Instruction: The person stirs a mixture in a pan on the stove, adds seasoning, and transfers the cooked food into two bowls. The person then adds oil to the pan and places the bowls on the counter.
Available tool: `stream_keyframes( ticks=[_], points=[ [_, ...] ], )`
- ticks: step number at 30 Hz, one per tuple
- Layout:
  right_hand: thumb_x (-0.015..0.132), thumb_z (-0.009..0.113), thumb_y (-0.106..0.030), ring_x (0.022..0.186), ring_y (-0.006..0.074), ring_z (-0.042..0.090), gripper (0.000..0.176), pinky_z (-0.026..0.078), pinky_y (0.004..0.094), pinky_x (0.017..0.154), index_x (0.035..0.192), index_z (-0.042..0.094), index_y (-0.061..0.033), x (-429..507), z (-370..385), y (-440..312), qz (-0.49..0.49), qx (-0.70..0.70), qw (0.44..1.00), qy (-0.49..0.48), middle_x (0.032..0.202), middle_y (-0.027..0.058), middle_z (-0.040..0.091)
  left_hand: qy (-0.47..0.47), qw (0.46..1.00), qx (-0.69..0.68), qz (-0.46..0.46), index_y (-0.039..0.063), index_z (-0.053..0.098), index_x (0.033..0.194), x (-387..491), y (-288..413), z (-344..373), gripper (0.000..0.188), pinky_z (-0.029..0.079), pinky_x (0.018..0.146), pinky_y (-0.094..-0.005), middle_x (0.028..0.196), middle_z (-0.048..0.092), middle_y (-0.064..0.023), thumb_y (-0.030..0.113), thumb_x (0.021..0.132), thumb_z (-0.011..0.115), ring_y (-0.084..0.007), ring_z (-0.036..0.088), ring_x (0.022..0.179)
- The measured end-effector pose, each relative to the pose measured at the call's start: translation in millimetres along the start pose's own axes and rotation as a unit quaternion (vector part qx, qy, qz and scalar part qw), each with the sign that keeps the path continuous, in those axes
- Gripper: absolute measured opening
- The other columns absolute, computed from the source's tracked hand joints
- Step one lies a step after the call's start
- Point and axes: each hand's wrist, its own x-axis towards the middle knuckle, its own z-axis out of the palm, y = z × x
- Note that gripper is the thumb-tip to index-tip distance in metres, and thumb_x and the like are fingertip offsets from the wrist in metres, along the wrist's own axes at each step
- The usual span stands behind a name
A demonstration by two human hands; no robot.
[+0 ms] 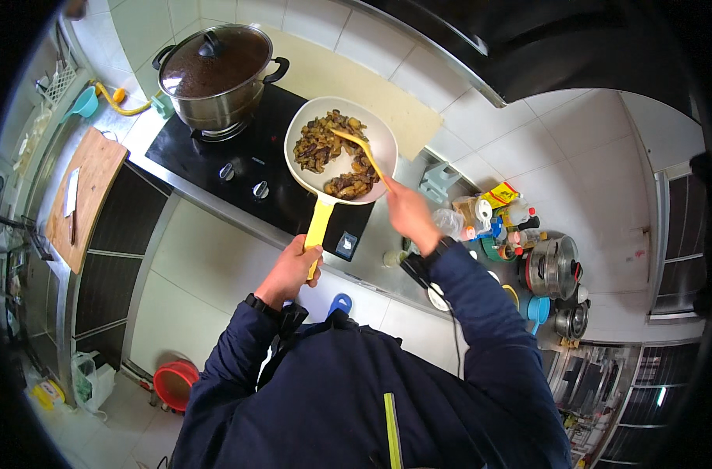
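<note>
My left hand point(294, 265) is closed around the yellow handle point(319, 225) of a white frying pan point(385, 138). The pan is over the right side of a black glass cooktop point(209, 202). In it lie browned, chopped pieces of cooked food point(320, 140), split into a larger heap at the far left and a smaller one point(353, 184) near the front rim. A yellow spatula point(367, 151) is in my right hand point(411, 212), above the pan's right rim. Its head touches the larger heap. Any flame beneath the pan is hidden.
A lidded steel stockpot point(215, 76) stands on the left burner. A cleaver point(71, 193) lies on a wooden cutting board point(92, 176) at the left. Bottles point(517, 214) and a steel pot point(552, 267) crowd the right counter. A red bucket point(174, 384) sits on the floor.
</note>
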Motion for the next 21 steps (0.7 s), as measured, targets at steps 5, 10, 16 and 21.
stream_keyframes(
  ticks=[5, 10, 16, 21],
  points=[
    [0.095, 0.052, -0.01, 0.078, 0.0446, 0.062, 0.042, 0.05, 0.0535, 0.069, 0.137, 0.055, -0.0067, -3.6, 22.0, -21.9, -0.115, 0.044, 0.992, -0.021, 0.087, 0.0261, 0.063, -0.006, 1.0, -0.01, 0.003, 0.007, 0.047, 0.112, 1.0, -0.3, -0.2, 0.015, 0.04, 0.048, -0.0275, 0.082, 0.053, -0.0032, 0.017, 0.102, 0.05, -0.0128, 0.05, 0.058],
    [0.095, 0.054, -0.008, 0.077, 0.0429, 0.06, 0.047, 0.05, 0.0501, 0.072, 0.142, 0.052, -0.01, -49.1, -52.2, -7.7, -0.074, -0.11, 0.977, -0.165, 0.089, 0.0232, 0.061, -0.008, 1.0, -0.014, 0.005, 0.007, 0.047, 0.112, 1.3, -2.6, -5.4, 0.015, 0.04, 0.049, -0.0282, 0.082, 0.054, -0.0034, 0.017, 0.101, 0.052, -0.0133, 0.051, 0.059],
    [0.093, 0.055, -0.007, 0.076, 0.0418, 0.061, 0.046, 0.05, 0.0507, 0.071, 0.139, 0.055, -0.008, -23.3, -25.8, -13.6, -0.094, -0.044, 0.994, -0.022, 0.078, 0.0213, 0.06, -0.023, 0.999, -0.042, -0.014, 0.008, 0.048, 0.111, 2.6, -2.3, -6.7, 0.016, 0.043, 0.05, -0.0301, 0.082, 0.056, -0.0042, 0.017, 0.1, 0.055, -0.0152, 0.054, 0.06],
    [0.093, 0.055, -0.009, 0.077, 0.0423, 0.06, 0.047, 0.05, 0.051, 0.072, 0.14, 0.055, -0.009, -46.4, -47.4, 1.7, -0.049, -0.077, 0.982, -0.168, 0.085, 0.0234, 0.06, -0.03, 0.997, -0.061, -0.034, 0.008, 0.048, 0.111, 3.9, 0.9, -13.6, 0.017, 0.048, 0.053, -0.0333, 0.082, 0.057, -0.0048, 0.017, 0.099, 0.056, -0.0176, 0.057, 0.063]
  ],
)
